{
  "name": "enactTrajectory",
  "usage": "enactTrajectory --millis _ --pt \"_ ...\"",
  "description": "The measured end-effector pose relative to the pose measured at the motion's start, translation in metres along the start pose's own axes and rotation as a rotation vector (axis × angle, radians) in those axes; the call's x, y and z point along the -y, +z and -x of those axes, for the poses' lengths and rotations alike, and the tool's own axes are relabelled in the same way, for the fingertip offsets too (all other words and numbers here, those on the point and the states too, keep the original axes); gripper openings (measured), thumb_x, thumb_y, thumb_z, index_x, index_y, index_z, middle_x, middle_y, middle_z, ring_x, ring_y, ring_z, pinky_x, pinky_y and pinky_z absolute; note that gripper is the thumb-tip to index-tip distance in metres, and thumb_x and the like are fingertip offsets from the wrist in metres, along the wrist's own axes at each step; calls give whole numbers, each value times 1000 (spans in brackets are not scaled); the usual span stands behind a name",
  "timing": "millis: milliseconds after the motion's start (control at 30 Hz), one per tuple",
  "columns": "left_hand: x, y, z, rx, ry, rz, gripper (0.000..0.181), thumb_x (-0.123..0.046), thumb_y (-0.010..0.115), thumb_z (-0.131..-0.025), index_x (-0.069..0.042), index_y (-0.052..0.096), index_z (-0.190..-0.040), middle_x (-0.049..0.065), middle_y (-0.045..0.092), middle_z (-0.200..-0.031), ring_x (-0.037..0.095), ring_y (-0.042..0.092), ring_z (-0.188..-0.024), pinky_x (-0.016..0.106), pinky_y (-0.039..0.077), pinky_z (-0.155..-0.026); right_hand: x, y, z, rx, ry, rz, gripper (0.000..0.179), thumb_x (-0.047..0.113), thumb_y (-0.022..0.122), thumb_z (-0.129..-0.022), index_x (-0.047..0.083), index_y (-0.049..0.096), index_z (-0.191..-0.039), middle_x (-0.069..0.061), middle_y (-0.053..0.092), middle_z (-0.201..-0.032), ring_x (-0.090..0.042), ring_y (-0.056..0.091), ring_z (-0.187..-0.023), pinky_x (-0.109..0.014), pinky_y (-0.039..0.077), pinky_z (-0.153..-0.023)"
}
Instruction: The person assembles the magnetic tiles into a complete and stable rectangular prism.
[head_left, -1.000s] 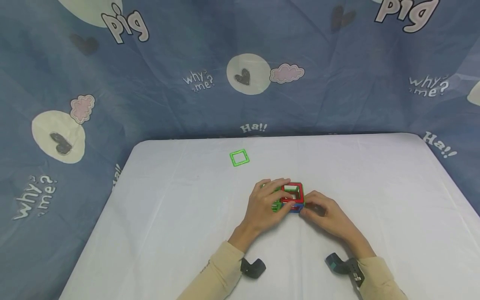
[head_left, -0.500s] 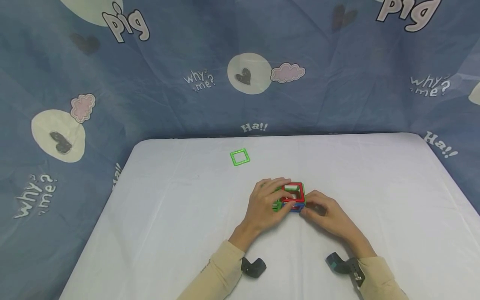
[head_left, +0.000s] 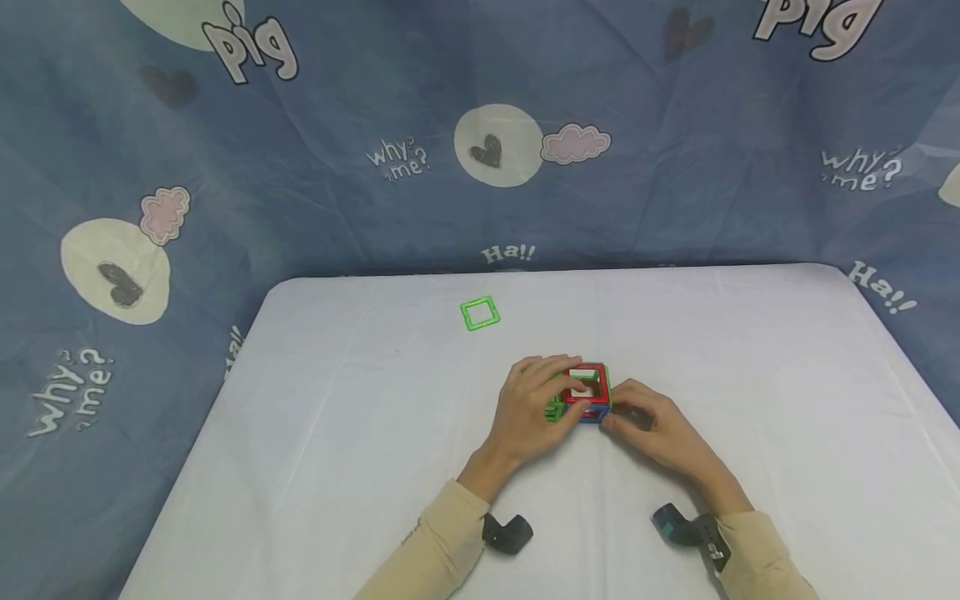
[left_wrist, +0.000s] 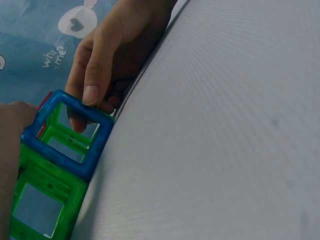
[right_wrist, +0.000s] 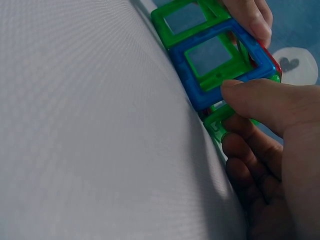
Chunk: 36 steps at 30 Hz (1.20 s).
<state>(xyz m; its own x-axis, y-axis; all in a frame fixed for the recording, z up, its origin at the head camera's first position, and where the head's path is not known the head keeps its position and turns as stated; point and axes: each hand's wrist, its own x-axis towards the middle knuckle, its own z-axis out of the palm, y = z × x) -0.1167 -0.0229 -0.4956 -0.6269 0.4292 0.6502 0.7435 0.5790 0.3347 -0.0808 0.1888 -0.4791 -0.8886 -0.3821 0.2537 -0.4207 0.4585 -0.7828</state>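
Magnetic square frame tiles form a small block on the table. A red tile (head_left: 604, 383) is on top and a blue tile (head_left: 597, 413) faces the person. To the left of the blue one is a green tile (left_wrist: 73, 202). My left hand (head_left: 528, 412) holds the block, its fingers over the top and its thumb near the front upper edge. At the right end my right hand (head_left: 663, 429) pinches the block. In the right wrist view its thumb lies on the blue tile's edge, and its fingers touch a green side tile (right_wrist: 216, 127). The left hand hides part of the block.
A loose green square tile (head_left: 484, 325) lies flat farther back on the white-covered table (head_left: 360, 400). Behind the table hangs a blue printed cloth (head_left: 322, 208). Dark wrist-worn devices sit below the left hand (head_left: 507, 535) and the right hand (head_left: 675, 527).
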Motion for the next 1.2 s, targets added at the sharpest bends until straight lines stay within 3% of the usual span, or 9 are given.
enactTrajectory --millis 333,567,800,967,1200 --pt "1 0 -1 -26 -2 28 21 -31 65 -88 -19 67 -105 -4 64 -122 10 56 -118 35 40 -104 -2 2 0 -13 -18 2 19 2 72 -80 9 68 -97 0 64 -97 -7 58 -93 -16 44 -90" --pt "2 -2 -2 -88 -27 77 13 -22 59 -91 -18 67 -100 -6 63 -118 10 57 -111 34 38 -102 -1 1 -1 -8 0 -4 18 4 72 -81 9 68 -97 0 64 -97 -10 58 -94 -13 43 -90" --pt "4 -5 -6 -104 -105 187 26 -31 44 -99 -17 63 -110 -4 63 -117 10 55 -115 38 35 -103 2 -2 -4 -3 -20 -8 19 1 71 -81 7 68 -99 -3 65 -97 -15 60 -92 -15 45 -89" --pt "16 -14 -11 -92 -164 216 29 -30 39 -101 -18 62 -113 -4 63 -116 9 53 -117 39 34 -104 -1 -1 -4 -3 -16 -5 20 0 71 -80 7 68 -99 -3 65 -98 -9 59 -94 -14 44 -90" --pt "44 -25 -19 -63 -241 182 30 -30 38 -102 -17 62 -114 -2 63 -116 12 54 -117 41 36 -101 -2 2 -1 -9 -20 -8 20 0 71 -80 7 68 -98 -3 65 -97 -8 59 -94 -13 43 -90"
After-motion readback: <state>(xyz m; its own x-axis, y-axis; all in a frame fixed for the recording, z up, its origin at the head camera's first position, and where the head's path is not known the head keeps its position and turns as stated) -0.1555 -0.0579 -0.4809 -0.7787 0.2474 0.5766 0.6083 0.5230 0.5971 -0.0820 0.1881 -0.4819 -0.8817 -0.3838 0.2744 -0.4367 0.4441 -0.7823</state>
